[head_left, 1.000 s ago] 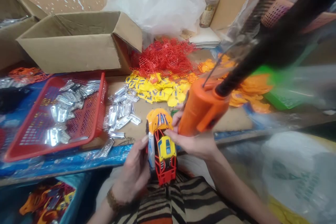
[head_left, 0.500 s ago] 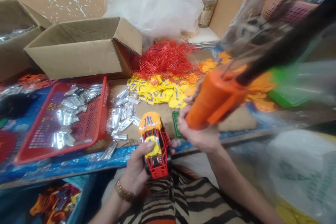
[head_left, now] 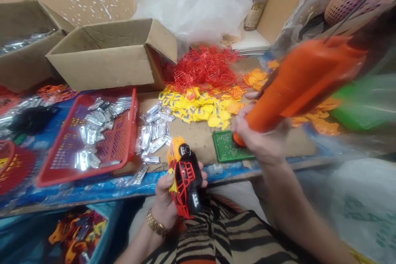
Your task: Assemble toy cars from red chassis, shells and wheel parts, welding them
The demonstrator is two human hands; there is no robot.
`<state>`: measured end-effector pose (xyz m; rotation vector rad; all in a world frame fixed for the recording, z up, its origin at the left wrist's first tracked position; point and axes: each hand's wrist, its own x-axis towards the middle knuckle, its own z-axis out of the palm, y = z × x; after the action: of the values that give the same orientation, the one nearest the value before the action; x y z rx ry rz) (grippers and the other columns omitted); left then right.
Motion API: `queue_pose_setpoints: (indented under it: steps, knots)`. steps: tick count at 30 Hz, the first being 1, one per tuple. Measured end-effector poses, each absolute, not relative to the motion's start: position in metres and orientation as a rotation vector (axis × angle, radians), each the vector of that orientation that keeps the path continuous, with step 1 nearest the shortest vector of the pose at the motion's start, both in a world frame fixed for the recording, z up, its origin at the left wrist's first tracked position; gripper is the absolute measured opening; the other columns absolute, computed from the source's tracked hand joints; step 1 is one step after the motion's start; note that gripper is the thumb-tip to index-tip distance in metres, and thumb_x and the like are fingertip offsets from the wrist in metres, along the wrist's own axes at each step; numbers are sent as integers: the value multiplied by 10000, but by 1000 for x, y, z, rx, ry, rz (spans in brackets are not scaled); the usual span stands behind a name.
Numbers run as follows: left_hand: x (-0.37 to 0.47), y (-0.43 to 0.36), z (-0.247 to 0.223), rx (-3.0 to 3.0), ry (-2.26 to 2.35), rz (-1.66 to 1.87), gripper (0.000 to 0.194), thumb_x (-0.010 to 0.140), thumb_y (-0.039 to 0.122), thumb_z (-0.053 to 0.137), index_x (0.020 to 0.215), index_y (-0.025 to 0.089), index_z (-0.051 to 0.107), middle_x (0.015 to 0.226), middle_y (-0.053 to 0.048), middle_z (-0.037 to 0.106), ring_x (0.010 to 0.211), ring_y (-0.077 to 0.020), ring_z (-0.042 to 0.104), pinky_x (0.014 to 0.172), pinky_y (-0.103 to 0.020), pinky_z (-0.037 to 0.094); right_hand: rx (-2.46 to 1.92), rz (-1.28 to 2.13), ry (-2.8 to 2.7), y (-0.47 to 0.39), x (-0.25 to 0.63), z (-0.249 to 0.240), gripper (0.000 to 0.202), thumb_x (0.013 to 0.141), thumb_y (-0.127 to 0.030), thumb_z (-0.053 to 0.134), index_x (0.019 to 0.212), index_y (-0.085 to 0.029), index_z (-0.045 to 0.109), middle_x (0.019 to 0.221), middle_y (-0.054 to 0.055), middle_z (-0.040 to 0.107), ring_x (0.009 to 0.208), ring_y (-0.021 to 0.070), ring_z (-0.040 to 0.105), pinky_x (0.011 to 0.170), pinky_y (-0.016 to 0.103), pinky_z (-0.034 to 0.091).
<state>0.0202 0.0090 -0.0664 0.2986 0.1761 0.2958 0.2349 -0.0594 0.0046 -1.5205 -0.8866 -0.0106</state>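
My left hand (head_left: 167, 200) is closed around a toy car (head_left: 183, 177) with a red cage frame, orange and yellow panels and black wheels, tilted onto its side. In my right hand (head_left: 262, 140) is an orange electric screwdriver (head_left: 297, 82), slanted and slightly blurred, its lower end over a small green mesh tray (head_left: 221, 146). Whether its tip touches the tray I cannot tell. Behind the hands lie yellow stickered panels (head_left: 198, 107) and a tangle of red plastic frames (head_left: 206, 68). Silver-wrapped pieces (head_left: 154, 130) are heaped left of the car.
A red basket (head_left: 131, 132) with silver pieces stands at the left, in front of an open cardboard box (head_left: 102, 66). Orange parts (head_left: 323, 119) lie at the right. Cables (head_left: 359, 6) hang above the screwdriver. Below the table edge, a blue-lined bin (head_left: 107, 222) holds colourful parts.
The toy car has been turned from its top onto its side. My right hand has moved right with the screwdriver, which now leans further over; more of the green tray shows.
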Motion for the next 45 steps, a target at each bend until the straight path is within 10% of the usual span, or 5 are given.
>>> queue_pose_setpoints:
  steps: [25,35,45]
  knots:
    - [9,11,-76,266,483,272,324,776,254,736,1054,91,760,1058,-153,752,856,-280,743,779,-327,626,-1462,-138,-871,-47,274,30,123,825,-306,691,825,-204,622,804,7,615,638,123,587,685,325,551]
    - [3,22,-76,262,447,311,338,777,244,717,1088,114,751,1129,-146,729,947,-307,725,832,-365,611,-1681,70,-907,-83,289,-32,398,781,-352,698,1113,-164,583,1061,107,675,960,208,667,846,383,585]
    - [-21,3,-82,330,368,325,435,794,358,675,1106,60,725,965,-151,752,796,-233,728,774,-284,591,-1706,201,-1083,-63,240,-44,145,805,-237,640,927,-159,656,757,29,670,650,126,640,612,236,555]
